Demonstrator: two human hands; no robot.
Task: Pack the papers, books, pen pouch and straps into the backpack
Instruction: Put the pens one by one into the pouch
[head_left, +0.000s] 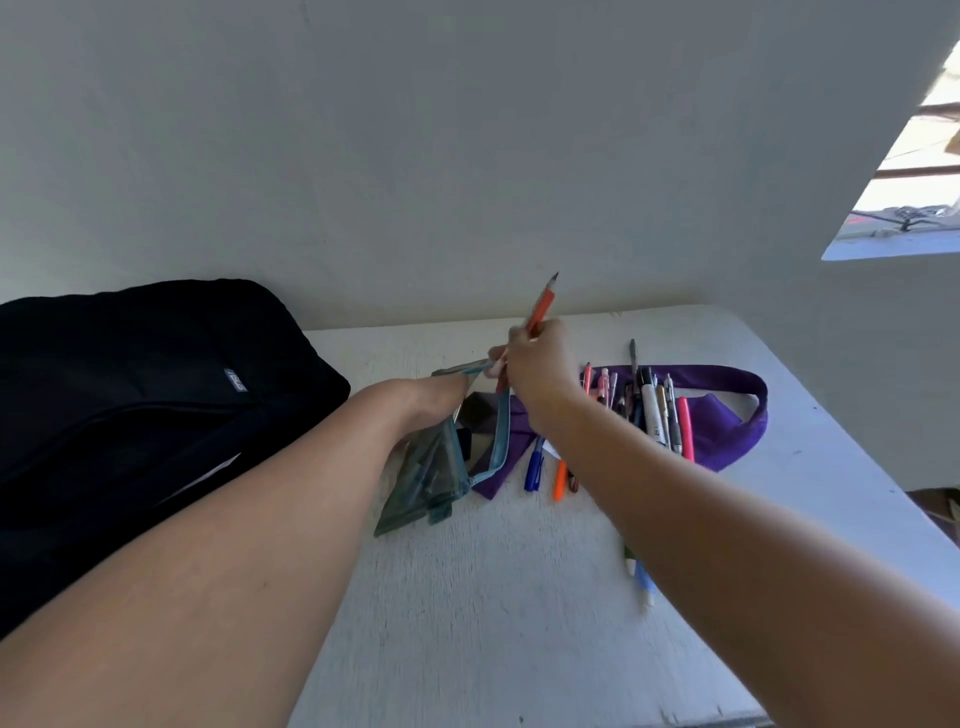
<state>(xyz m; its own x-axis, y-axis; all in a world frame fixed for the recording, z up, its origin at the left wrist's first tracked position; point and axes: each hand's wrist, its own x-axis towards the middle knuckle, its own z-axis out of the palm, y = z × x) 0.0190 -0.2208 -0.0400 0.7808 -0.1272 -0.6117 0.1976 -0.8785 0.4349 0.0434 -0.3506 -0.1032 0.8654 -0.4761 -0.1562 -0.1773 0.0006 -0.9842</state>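
Note:
A see-through pen pouch (431, 478) with a teal zip hangs open above the white table (467, 597). My left hand (441, 402) grips its upper edge and holds the mouth apart. My right hand (537, 364) grips an orange pencil (543, 304), point up, right above the pouch's opening. A purple strap (727, 410) lies in a loop on the table to the right, with several pens and markers (657, 415) spread on it. The black backpack (130, 395) lies at the left, its zip partly open with something white showing inside.
A blue pen (534, 467) and an orange pen (559, 480) lie below the pouch's right side. Two more pens (641, 577) lie near my right forearm. A white wall stands behind the table. The table's right edge drops off near a window.

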